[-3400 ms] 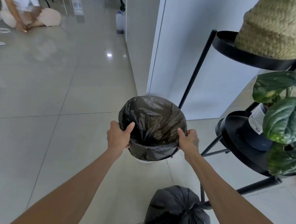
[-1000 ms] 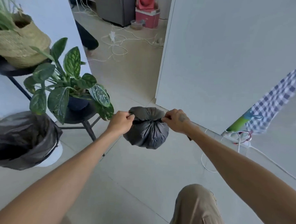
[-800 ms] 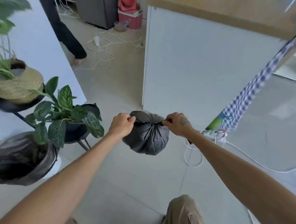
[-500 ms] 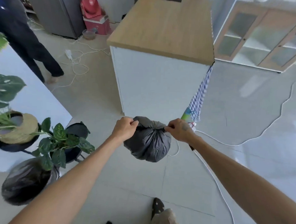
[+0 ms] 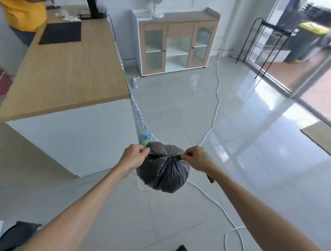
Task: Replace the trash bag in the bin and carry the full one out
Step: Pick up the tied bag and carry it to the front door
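A full black trash bag (image 5: 164, 169), tied at the top, hangs in the air in front of me above the floor. My left hand (image 5: 134, 155) pinches the left side of its knotted top. My right hand (image 5: 194, 158) pinches the right side of the same knot. Both arms are stretched forward. The bin with its fresh black liner (image 5: 12, 234) shows only as a dark edge at the bottom left corner.
A wooden-topped white counter (image 5: 69, 75) stands ahead on the left, with a checkered cloth (image 5: 138, 117) hanging at its corner. A white cable (image 5: 216, 100) trails across the tiled floor. A glass-door cabinet (image 5: 175, 45) stands at the back. A person in yellow (image 5: 20, 9) is at the top left. Sliding glass doors (image 5: 313, 70) are on the right.
I have turned right and risen with the bag held in both hands. The plants and bin slid out to the bottom left, and the counter top, cabinet and glass doors came into view.
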`<state>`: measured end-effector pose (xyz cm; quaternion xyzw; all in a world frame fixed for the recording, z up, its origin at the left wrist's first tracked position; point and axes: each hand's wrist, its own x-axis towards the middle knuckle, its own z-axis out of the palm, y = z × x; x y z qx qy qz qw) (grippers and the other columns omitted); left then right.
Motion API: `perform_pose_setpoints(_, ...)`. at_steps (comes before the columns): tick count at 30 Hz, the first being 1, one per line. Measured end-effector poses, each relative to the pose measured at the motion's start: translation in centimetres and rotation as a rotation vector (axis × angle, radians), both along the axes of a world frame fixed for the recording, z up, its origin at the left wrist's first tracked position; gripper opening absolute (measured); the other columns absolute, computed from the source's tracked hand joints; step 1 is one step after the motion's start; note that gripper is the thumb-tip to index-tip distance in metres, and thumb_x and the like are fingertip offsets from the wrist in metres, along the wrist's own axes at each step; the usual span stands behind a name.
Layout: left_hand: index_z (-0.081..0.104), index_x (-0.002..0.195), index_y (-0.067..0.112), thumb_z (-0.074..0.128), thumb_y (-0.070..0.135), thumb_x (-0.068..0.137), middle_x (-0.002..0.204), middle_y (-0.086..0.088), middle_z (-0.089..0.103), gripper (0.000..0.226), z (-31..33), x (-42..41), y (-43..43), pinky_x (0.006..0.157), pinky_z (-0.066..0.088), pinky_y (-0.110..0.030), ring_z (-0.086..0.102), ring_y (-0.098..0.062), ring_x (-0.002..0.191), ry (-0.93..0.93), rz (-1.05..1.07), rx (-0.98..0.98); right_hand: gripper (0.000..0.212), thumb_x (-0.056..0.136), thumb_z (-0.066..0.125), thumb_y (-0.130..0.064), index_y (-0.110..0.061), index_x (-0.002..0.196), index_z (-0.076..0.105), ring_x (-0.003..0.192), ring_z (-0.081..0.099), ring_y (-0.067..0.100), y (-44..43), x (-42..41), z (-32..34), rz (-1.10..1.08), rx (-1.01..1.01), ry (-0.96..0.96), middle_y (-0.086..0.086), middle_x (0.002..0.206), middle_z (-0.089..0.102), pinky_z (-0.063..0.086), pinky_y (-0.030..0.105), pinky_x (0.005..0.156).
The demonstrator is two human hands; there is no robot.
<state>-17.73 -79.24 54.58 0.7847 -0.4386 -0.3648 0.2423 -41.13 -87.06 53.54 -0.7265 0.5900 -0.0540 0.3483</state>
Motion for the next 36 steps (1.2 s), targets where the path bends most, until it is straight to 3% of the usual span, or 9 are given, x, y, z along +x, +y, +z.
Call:
perform_pose_setpoints(6,0.049,0.059,0.015,0.057,0.028,0.096,0.058,-0.002,0.047,0.04,1.3,-10.6,-9.9,0.059,0.031,-0.033,0.042,-0.023,0.063,-0.002,-0.218,-0.026,0.025,0.087,0.066,-0.025,-0.003,0.082,0.076,0.057,0.05,0.016,-4.7,-11.6,1.6,-0.233,-0.012,-0.049,0.014,0.072,0.069,0.038,0.027,0.052)
perform_pose_setpoints(13,0.053,0.065,0.013,0.057,0.032,0.097,0.058,0.001,0.049,0.037,3.0,-21.7,-19.7,0.05,0.031,-0.03,0.042,-0.017,0.055,0.012,-0.391,-0.067,0.024,0.088,0.067,-0.029,-0.01,0.074,0.073,0.053,0.049,0.014,-9.9,-22.4,3.8,-0.47,-0.038,-0.093,0.001,0.06,0.059,0.035,0.025,0.048)
perform_pose_setpoints(21,0.052,0.062,0.016,0.058,0.03,0.097,0.059,0.0,0.05,0.038,3.8,-31.8,-32.3,0.044,0.028,-0.026,0.04,-0.016,0.052,0.092,-0.572,-0.096,0.023,0.087,0.066,-0.027,-0.009,0.079,0.076,0.051,0.046,0.014,-17.2,-31.5,4.7,-0.693,-0.06,-0.11,0.001,0.061,0.061,0.034,0.024,0.045)
perform_pose_setpoints(26,0.049,0.059,0.017,0.058,0.03,0.097,0.056,0.002,0.047,0.042,4.4,-36.8,-42.5,0.044,0.029,-0.026,0.039,-0.014,0.05,0.117,-0.726,-0.097,0.022,0.086,0.069,-0.03,-0.011,0.082,0.078,0.059,0.053,0.016,-23.8,-36.0,5.5,-0.795,-0.084,-0.056,0.002,0.067,0.066,0.04,0.027,0.051)
perform_pose_setpoints(31,0.049,0.061,0.015,0.058,0.031,0.097,0.058,0.0,0.048,0.041,5.0,-41.0,-50.7,0.045,0.028,-0.028,0.039,-0.016,0.051,0.109,-0.825,-0.115,0.018,0.087,0.07,-0.031,-0.015,0.085,0.079,0.079,0.07,0.022,-29.0,-39.7,5.9,-0.886,-0.113,-0.03,0.003,0.079,0.075,0.054,0.033,0.068)
perform_pose_setpoints(36,0.048,0.062,0.015,0.058,0.032,0.097,0.057,0.0,0.047,0.04,5.2,-46.0,-58.0,0.045,0.028,-0.028,0.038,-0.016,0.051,0.116,-0.874,-0.132,0.016,0.088,0.07,-0.028,-0.015,0.087,0.079,0.076,0.069,0.021,-34.6,-44.4,5.8,-0.976,-0.137,-0.046,0.003,0.077,0.074,0.049,0.029,0.062)
